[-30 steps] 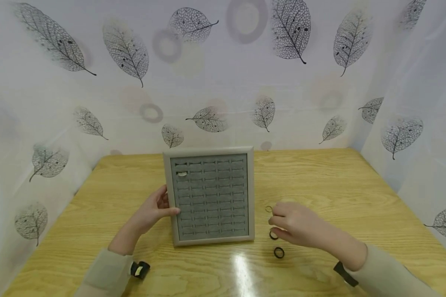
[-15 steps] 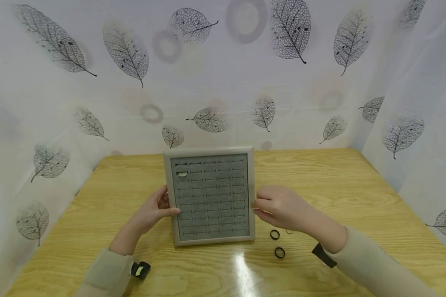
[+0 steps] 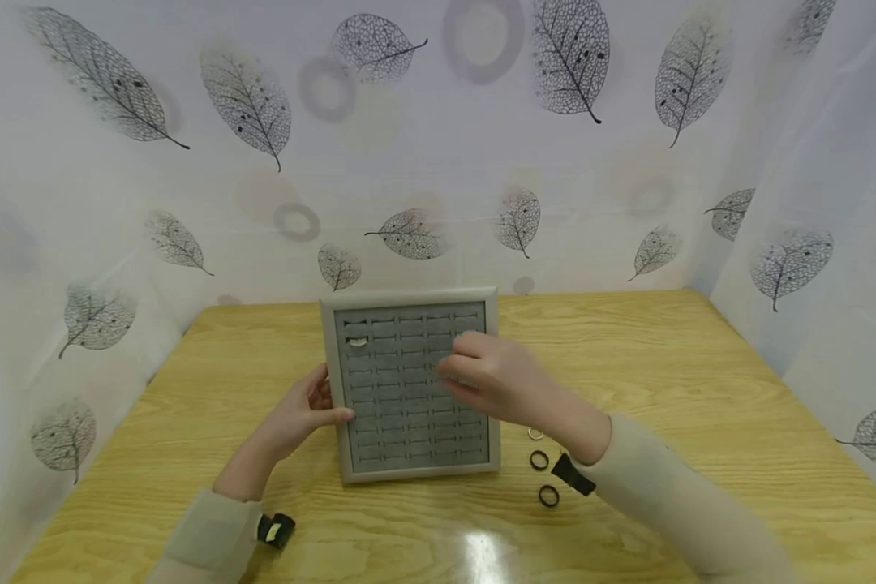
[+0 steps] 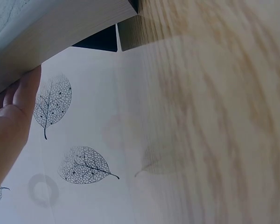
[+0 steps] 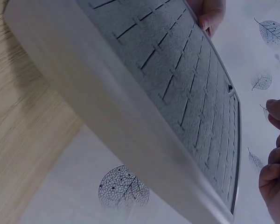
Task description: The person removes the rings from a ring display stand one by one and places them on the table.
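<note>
A framed ring display board [image 3: 492, 442] with rows of slots in grey padding stands propped up on the table. My left hand [image 3: 292, 422] grips its left edge, thumb on the front; the left wrist view shows the fingers [image 4: 27, 95] against the frame's side. A silver ring [image 3: 358, 342] sits in a slot at the upper left. In front of the board's right half, my right hand [image 3: 500, 377] pinches a thin ring, mostly hidden by the fingers. The right wrist view shows curled fingers [image 5: 273, 172] away from the padding.
Right of the board lie two black rings [image 3: 539, 460] [image 3: 548, 495] and a silver ring [image 3: 535, 434], partly behind my right wrist. The wooden table [image 3: 628, 341] meets a leaf-printed curtain [image 3: 423, 146] at the back and sides. A black support flap [image 4: 100, 39] shows behind the board.
My right hand has lifted a thin ring from the table and moved left and up, across the board's right edge. The left hand and the board have stayed in place.
</note>
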`<control>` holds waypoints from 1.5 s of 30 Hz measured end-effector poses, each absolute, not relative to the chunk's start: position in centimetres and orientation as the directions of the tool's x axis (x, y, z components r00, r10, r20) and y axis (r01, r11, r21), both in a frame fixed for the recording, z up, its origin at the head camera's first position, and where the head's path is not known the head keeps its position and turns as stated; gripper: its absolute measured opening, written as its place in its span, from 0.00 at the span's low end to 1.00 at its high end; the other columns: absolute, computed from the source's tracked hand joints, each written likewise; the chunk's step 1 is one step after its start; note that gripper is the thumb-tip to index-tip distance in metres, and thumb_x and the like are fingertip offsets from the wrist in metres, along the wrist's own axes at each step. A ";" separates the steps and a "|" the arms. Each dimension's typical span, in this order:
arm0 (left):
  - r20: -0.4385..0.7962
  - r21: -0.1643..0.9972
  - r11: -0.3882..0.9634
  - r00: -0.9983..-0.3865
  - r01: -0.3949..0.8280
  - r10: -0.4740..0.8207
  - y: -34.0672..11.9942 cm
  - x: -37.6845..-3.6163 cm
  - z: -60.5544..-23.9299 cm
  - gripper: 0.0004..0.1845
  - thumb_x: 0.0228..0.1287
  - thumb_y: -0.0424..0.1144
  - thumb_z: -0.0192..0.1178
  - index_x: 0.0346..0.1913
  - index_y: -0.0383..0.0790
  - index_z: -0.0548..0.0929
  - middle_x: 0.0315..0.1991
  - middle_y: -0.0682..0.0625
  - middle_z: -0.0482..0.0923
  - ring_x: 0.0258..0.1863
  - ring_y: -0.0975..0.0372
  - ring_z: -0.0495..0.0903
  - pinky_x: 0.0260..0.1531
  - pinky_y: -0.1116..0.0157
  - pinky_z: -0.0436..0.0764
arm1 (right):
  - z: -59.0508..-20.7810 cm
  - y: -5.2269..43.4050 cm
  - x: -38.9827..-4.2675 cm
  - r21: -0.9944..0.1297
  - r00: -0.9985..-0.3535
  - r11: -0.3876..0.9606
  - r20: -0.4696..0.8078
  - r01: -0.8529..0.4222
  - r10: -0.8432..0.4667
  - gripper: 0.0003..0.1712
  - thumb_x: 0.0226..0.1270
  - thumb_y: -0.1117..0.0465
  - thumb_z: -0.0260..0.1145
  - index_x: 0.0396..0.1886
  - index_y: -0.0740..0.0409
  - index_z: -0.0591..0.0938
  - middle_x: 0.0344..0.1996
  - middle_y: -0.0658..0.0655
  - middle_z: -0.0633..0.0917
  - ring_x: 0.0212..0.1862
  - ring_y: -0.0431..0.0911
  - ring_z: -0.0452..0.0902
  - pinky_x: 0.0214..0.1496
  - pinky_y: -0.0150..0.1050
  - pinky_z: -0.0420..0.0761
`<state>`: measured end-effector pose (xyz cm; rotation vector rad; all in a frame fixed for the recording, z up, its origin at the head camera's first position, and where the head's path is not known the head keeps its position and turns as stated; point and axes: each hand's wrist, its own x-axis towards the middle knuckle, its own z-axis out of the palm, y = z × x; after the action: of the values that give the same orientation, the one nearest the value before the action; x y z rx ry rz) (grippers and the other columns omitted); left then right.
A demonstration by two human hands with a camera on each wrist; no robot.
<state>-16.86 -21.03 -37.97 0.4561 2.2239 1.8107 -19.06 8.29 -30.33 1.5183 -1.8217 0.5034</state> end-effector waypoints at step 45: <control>0.047 0.988 0.116 -0.910 0.103 0.412 -20.7 -16.5 -38.0 0.43 0.54 0.30 0.61 0.68 0.36 0.46 0.54 0.34 0.66 0.45 0.59 0.75 0.40 0.61 0.76 | -31.0 -0.8 -21.1 0.148 -0.214 0.463 0.737 -0.874 -0.641 0.04 0.56 0.61 0.64 0.27 0.57 0.83 0.21 0.49 0.76 0.23 0.38 0.71 0.23 0.26 0.71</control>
<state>-16.51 -20.66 -38.04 0.5102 2.1532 1.8746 -21.13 -0.78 -31.03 1.2632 -1.9479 0.3872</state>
